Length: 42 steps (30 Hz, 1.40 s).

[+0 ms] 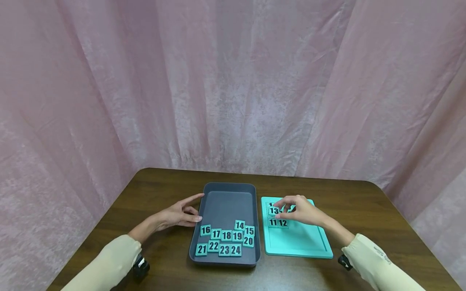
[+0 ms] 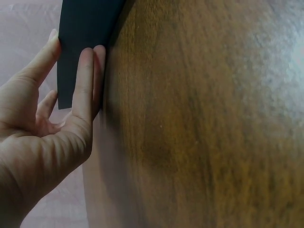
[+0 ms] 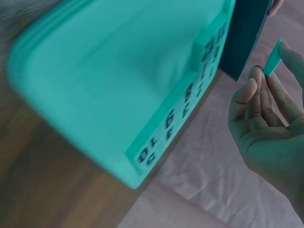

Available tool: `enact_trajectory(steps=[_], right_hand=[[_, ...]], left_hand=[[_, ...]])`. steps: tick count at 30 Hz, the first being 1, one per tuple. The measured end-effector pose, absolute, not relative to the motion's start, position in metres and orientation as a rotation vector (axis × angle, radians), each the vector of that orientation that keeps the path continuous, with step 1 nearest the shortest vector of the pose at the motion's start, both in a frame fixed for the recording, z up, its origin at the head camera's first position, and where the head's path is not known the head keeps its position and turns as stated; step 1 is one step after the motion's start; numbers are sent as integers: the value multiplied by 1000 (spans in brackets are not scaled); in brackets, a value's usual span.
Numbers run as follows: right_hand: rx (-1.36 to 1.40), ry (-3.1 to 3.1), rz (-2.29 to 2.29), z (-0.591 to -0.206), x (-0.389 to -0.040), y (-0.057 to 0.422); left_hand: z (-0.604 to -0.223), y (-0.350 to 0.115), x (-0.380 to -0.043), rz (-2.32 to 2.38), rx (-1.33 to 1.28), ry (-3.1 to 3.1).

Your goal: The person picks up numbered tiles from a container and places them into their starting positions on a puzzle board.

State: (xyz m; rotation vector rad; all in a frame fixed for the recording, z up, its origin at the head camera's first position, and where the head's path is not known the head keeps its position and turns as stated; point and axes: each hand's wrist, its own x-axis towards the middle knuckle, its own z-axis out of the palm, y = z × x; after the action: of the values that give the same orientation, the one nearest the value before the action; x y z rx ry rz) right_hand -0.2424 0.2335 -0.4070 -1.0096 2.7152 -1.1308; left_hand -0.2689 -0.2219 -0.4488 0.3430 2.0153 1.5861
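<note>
A turquoise number tile marked 13 [image 1: 274, 210] is pinched between the thumb and fingers of my right hand [image 1: 301, 211], above the turquoise board [image 1: 298, 244]. In the right wrist view the tile [image 3: 272, 61] shows edge-on, apart from the board. Tiles 11 [image 1: 273, 222] and 12 [image 1: 282, 222] lie on the board below it. More tiles behind them are partly hidden by the right hand. My left hand [image 1: 178, 214] touches the left side of the dark grey tray [image 1: 229, 204]; its straight fingers rest along the outer wall in the left wrist view.
Several loose number tiles, from 14 [image 1: 239, 224] to 24 [image 1: 236, 250], lie face up in the tray's near half. Tray and board stand side by side on a brown wooden table [image 1: 167, 258]. A pink curtain [image 1: 233, 101] hangs behind the table.
</note>
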Motion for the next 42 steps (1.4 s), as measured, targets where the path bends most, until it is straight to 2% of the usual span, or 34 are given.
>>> enact_trajectory(steps=[21,42], right_hand=[[-1001,2823,-1024,-432,-231,280],[-1097,2873,-903,-447,-235,285]], left_hand=[[-447,-221,-268,1594,357,1999],[-450,-221,-267,1599,371,2006]])
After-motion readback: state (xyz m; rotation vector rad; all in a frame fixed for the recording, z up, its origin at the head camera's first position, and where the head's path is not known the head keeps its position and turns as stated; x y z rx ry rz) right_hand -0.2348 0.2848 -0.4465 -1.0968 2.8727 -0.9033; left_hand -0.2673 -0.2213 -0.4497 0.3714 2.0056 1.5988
